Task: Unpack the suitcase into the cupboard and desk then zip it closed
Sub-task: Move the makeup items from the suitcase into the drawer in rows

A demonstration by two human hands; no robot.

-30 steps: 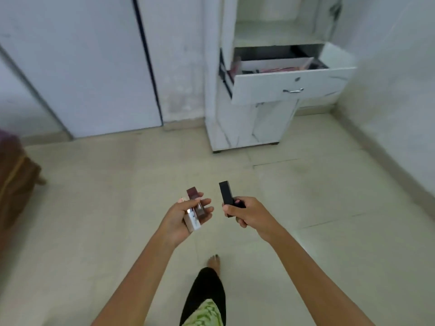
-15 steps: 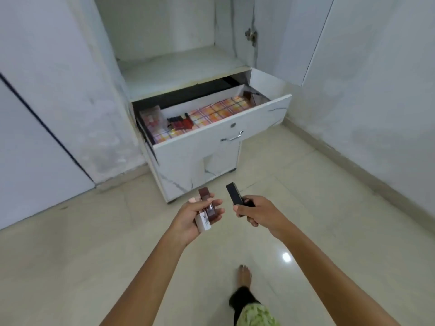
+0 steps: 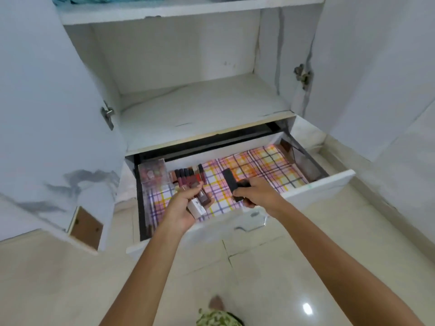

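Our left hand (image 3: 182, 209) grips a white box (image 3: 196, 208) and brown tube (image 3: 204, 198); our right hand (image 3: 256, 195) clasps a black stick (image 3: 230, 182) above the open drawer (image 3: 317, 189).

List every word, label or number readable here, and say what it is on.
None can be read.
White box in the left hand: a small dark mark, too blurred to read.
Black box in the right hand: no print visible.
Tubes in the drawer: labels too small.
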